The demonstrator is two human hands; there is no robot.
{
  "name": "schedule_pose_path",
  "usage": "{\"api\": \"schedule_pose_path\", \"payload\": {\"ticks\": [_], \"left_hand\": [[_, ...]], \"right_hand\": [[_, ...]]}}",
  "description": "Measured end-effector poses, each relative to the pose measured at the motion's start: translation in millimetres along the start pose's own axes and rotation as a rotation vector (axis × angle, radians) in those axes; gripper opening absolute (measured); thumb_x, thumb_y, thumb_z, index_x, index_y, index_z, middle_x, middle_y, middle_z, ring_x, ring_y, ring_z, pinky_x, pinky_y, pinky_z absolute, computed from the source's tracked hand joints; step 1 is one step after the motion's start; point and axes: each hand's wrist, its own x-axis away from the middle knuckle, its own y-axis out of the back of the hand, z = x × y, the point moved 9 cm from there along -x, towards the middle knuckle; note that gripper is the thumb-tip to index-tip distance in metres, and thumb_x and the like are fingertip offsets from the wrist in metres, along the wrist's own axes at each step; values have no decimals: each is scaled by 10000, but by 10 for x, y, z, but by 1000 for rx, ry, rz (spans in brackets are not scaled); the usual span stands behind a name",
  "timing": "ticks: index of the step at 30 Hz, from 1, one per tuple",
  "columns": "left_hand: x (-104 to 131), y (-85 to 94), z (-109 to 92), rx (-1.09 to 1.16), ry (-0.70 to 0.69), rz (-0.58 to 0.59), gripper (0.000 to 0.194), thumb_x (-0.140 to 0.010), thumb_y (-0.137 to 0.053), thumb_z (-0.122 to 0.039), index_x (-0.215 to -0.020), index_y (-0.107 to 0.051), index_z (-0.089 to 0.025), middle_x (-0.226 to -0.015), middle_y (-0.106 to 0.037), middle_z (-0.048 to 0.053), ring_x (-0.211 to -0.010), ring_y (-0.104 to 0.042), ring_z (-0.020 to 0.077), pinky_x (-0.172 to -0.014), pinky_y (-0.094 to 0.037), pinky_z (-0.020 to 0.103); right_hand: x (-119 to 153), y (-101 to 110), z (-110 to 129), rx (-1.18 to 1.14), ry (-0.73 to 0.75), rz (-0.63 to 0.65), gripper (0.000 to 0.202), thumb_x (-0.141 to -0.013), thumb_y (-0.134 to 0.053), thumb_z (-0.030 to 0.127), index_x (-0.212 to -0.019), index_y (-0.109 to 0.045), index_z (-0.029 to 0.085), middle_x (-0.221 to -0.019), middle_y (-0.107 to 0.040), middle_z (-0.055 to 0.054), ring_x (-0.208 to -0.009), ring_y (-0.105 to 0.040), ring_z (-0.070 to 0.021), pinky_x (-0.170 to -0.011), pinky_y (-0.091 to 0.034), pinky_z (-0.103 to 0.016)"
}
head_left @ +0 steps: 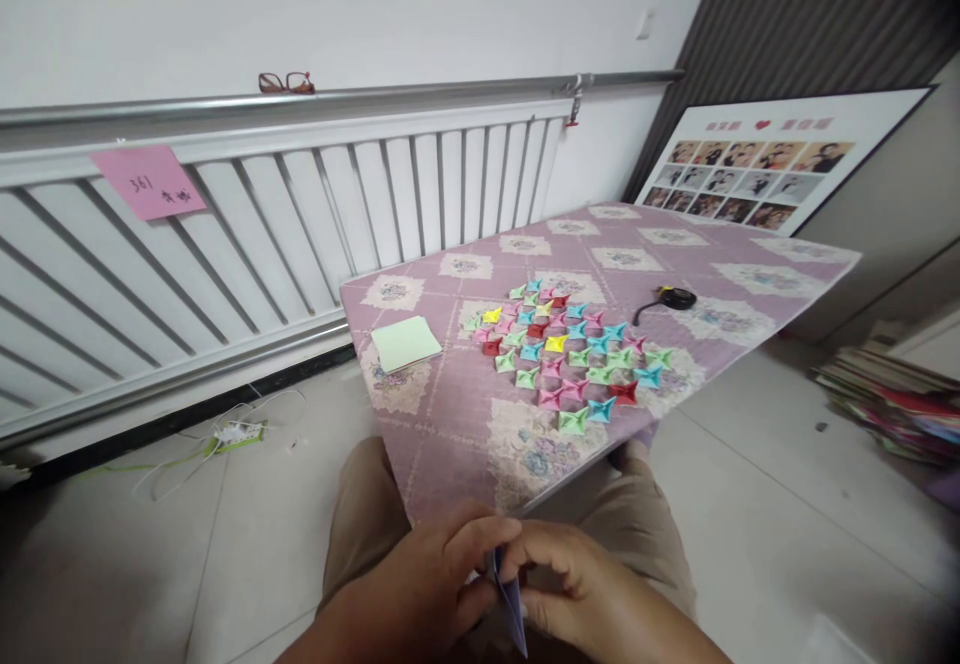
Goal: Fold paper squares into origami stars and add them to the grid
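Note:
A folded piece of purple paper (512, 604) is pinched between my two hands, just in front of the table's near edge and above my lap. My left hand (442, 574) grips it from the left, thumb and fingers closed on it. From the right, my right hand (570, 574) pinches the same paper near its top. Part of the paper is hidden behind the fingers. Beyond the hands, several small folded paper stars (555, 344) in green, pink, blue, red and yellow lie in rows on the table. A stack of pale green paper sheets (406, 343) lies to their left.
A purple flowered cloth covers the table (457, 444). A black tape measure (677, 298) lies toward its right side. Behind stands a white radiator (375, 194) with glasses (286, 83) on the pipe above. A power strip (236, 434) with cables sits on the floor at left.

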Motion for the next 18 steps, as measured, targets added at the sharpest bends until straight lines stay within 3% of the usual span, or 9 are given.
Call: {"api": "schedule_pose_path", "payload": {"ticks": [5, 11, 14, 18], "left_hand": [[20, -23, 133, 24, 99, 6, 375, -807, -617, -171, -1167, -536, -239, -1017, -606, 34, -898, -562, 179, -832, -418, 275], [-39, -22, 84, 233, 105, 50, 101, -798, -671, -247, -860, -631, -178, -820, -591, -3, -745, -526, 124, -694, -397, 220], [-92, -36, 62, 418, 79, 81, 158, -781, -701, -305, -758, -647, -158, -787, -562, -7, -723, -521, 112, -684, -399, 220], [-132, -31, 128, 573, 102, 115, 216, -751, -733, -372, -750, -669, -166, -872, -558, 16, -806, -537, 139, -754, -415, 255]], "right_hand": [[35, 0, 6, -97, -15, 23, 87, -812, -645, 295, -778, -640, 215, -870, -670, -5, -786, -592, -148, -723, -431, -252], [73, -24, -171, -231, -156, 54, 208, -775, -674, 366, -736, -590, 180, -683, -544, 34, -624, -451, -100, -578, -335, -213], [67, -86, -269, -362, -187, 86, 311, -749, -697, 440, -719, -547, 170, -643, -509, 45, -588, -416, -83, -554, -309, -204], [49, -176, -356, -558, -157, 129, 405, -731, -702, 526, -736, -558, 147, -617, -544, 30, -570, -472, -74, -564, -344, -197]]}}
